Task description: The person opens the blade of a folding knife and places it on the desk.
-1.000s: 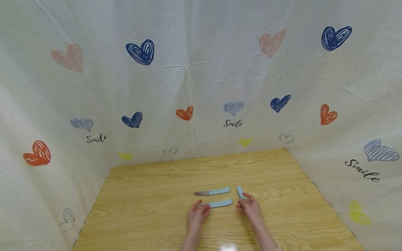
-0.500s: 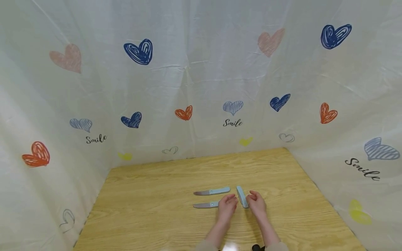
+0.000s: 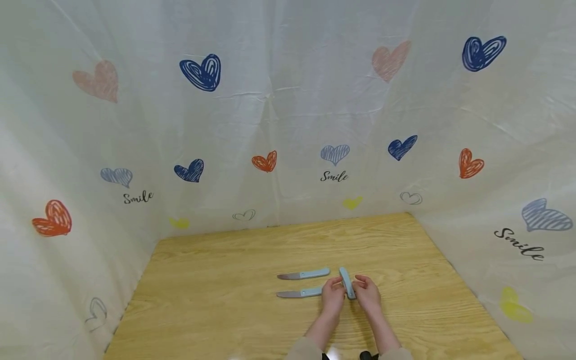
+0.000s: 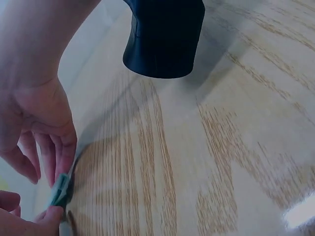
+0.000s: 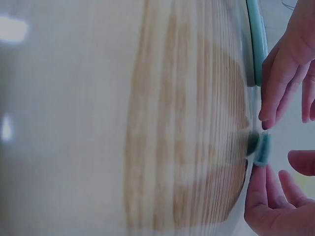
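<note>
Left hand (image 3: pixel 333 299), right hand (image 3: pixel 367 294): fingers loosely extended, fingertips touching folded knife (image 3: pixel 345 282) between them | head view: far knife (image 3: pixel 303 274), near knife (image 3: pixel 300 293), blades out | right wrist view: one handle (image 5: pixel 257 44)

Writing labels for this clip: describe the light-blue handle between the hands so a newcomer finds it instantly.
Start at the wood-grain table in the head view, then find the left hand and right hand. Between them is the light-blue handle, pointing away from the person. Unlike the far knife and near knife, lying crosswise to its left, it shows no blade jutting out.
</note>
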`<state>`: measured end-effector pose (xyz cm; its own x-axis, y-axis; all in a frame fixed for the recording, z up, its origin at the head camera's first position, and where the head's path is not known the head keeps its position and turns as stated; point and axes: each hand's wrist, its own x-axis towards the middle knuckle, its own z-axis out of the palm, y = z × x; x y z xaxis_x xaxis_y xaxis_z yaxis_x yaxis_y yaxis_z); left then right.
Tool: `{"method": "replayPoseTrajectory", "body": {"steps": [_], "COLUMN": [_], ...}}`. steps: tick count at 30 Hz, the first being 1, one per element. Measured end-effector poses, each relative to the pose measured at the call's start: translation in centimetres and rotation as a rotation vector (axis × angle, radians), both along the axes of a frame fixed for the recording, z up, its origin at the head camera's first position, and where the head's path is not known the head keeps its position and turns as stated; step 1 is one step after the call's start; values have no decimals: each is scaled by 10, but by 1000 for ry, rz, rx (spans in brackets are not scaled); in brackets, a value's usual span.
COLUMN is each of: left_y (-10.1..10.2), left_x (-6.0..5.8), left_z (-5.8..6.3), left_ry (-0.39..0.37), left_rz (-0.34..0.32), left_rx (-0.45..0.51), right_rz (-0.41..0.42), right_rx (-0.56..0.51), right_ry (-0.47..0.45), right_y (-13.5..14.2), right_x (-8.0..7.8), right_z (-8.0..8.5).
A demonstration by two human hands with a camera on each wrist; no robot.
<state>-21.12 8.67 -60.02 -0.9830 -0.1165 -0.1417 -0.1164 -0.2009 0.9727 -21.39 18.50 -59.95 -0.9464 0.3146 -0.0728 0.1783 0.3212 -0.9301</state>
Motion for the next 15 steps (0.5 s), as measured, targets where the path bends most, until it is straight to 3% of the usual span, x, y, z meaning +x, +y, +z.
{"method": "replayPoseTrajectory", "body": {"steps": [4, 11, 15], "left_y": [-2, -10, -16], "left_x": [0, -2, -4], "left_z": [-2, -2, -2], "left_ry": [-9, -14, -20], "left_rz": [5, 5, 11], "left_rx": [66, 146, 146], "right_rz": [-12, 7, 22], "right_rx": [-45, -339, -371], "right_ry": [3, 34, 26], "right_y": [-2, -6, -9], "right_x": [1, 4, 6], "right_z": [-2, -3, -3]}}
